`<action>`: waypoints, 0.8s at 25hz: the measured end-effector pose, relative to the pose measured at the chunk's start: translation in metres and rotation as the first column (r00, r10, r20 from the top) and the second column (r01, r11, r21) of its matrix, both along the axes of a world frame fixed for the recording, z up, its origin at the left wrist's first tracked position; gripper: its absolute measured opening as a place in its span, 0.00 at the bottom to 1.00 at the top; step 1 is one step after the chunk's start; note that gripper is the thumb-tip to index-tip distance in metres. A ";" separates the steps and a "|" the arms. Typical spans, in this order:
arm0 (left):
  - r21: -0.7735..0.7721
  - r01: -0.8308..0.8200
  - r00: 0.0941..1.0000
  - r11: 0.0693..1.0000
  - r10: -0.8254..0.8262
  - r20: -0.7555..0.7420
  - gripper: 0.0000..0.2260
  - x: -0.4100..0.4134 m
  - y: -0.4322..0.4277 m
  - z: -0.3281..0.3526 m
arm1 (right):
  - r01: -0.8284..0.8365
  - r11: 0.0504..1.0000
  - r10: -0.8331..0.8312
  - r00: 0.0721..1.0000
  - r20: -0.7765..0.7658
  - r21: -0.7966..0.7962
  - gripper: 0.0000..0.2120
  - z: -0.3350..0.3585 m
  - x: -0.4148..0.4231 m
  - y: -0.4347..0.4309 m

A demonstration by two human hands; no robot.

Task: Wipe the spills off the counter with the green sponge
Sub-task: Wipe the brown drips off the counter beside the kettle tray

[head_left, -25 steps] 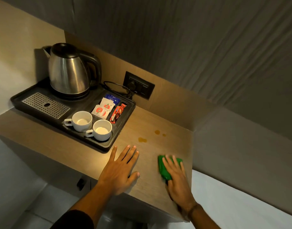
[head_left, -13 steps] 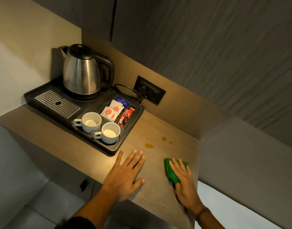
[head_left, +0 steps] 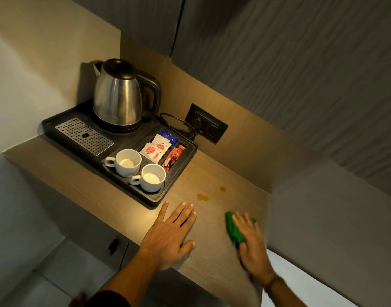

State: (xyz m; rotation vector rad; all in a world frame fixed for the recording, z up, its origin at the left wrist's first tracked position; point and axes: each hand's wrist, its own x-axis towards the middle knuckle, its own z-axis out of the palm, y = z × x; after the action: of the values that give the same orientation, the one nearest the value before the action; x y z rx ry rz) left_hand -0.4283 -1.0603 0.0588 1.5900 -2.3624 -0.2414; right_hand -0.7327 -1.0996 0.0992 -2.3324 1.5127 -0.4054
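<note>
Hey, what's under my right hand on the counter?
The green sponge lies on the counter, pressed flat under the right hand and its straight fingers. Only the sponge's left side and far edge show; the rest, and the counter beneath it, are covered.

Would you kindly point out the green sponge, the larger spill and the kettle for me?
green sponge (head_left: 232, 229): head view, on its uncovered left part.
larger spill (head_left: 203, 197): head view, at the middle of the brown patch.
kettle (head_left: 117, 100): head view, on its steel body.
</note>
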 end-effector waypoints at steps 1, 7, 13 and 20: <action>0.005 0.001 1.000 1.000 -0.001 0.001 0.35 0.001 0.000 0.000 | 0.070 0.997 -0.070 0.997 -0.015 0.020 0.30 -0.002 -0.003 -0.027; 0.013 0.002 1.000 1.000 -0.001 -0.027 0.35 0.000 0.000 0.002 | 0.096 0.995 -0.094 0.994 -0.053 0.036 0.38 0.001 0.071 -0.093; 0.011 0.001 1.000 1.000 -0.001 -0.018 0.34 0.000 0.001 0.004 | 0.078 0.997 -0.077 0.997 -0.028 0.001 0.37 -0.005 0.012 -0.084; 0.048 0.007 0.999 0.999 -0.005 -0.035 0.35 0.000 0.000 0.008 | -0.209 0.976 0.212 0.976 -0.051 0.060 0.38 0.003 0.054 -0.054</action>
State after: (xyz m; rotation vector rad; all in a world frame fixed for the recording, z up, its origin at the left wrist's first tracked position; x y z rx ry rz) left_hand -0.4279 -1.0599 0.0664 1.5868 -2.3523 -0.3276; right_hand -0.6785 -1.1541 0.1025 -2.4476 1.2663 -0.2424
